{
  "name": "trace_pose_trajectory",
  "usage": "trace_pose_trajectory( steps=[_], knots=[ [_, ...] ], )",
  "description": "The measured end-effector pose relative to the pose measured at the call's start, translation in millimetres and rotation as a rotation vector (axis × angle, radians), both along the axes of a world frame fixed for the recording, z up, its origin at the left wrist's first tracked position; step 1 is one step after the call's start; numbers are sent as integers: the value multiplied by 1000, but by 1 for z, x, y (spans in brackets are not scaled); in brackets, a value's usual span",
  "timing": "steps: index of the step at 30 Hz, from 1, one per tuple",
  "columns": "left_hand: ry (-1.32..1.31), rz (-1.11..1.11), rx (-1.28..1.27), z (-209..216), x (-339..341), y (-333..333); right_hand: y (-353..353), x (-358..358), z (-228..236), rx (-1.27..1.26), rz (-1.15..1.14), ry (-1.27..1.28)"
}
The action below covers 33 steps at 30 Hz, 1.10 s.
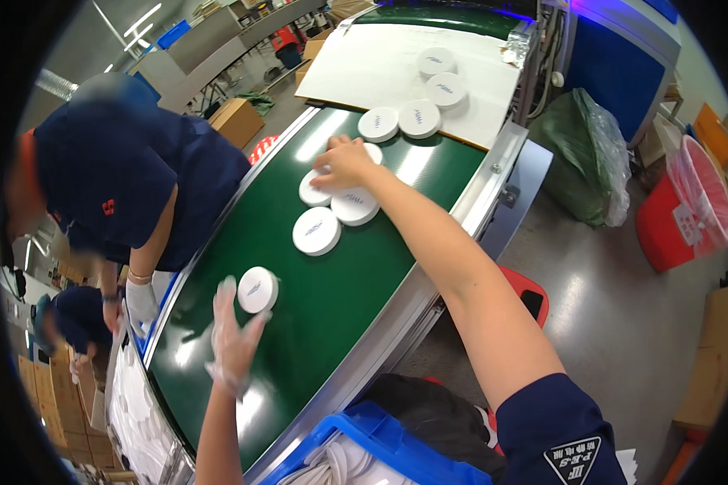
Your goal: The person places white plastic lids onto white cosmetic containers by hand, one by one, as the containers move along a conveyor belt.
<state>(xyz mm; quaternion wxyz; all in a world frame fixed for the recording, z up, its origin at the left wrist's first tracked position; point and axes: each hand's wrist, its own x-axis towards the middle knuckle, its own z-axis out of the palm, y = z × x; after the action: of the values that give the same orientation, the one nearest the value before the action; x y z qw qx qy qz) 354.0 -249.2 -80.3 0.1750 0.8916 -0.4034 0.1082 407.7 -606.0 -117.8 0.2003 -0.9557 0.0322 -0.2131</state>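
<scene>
Thick white round discs with a small dark print lie on a green conveyor belt. My left hand, in a thin clear glove, is open with fingers spread, right beside a single disc and holding nothing. Farther up the belt, my right hand curls its fingers over a cluster and grips at a disc; its underside is hidden. Under my right wrist sits another disc, and a nearer disc touches the group. Part of one more disc shows behind the hand.
Several discs lead onto a white board at the belt's far end. A metal rail edges the belt. A blue crate with white pieces stands close below. A co-worker works on the left. Right are a green bag and red bin.
</scene>
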Motion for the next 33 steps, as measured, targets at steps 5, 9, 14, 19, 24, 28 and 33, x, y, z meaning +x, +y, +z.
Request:
trace_pose_trajectory(
  steps=[5, 9, 14, 19, 24, 28, 33],
  knots=[
    [456, 162, -16, -9, 32, -73, 12, -18, -1, 8, 109, 71],
    [62, 20, 83, -15, 6, -66, 30, -40, 6, 29, 178, 125],
    [41, -93, 106, -8, -58, -45, 49, -76, 15, 33, 337, 232],
    [208, -60, 61, -1, -96, -31, 49, -92, 17, 155, 392, 303],
    [143, 155, -110, 10, -103, -1, 55, -101, 30, 93, 476, 322],
    [856, 387, -931, 44, -131, 53, 67, -137, 25, 215, 359, -193],
    [1389, 474, -1747, 92, -214, 138, 144, -245, 75, 396, 498, -226]
  ],
)
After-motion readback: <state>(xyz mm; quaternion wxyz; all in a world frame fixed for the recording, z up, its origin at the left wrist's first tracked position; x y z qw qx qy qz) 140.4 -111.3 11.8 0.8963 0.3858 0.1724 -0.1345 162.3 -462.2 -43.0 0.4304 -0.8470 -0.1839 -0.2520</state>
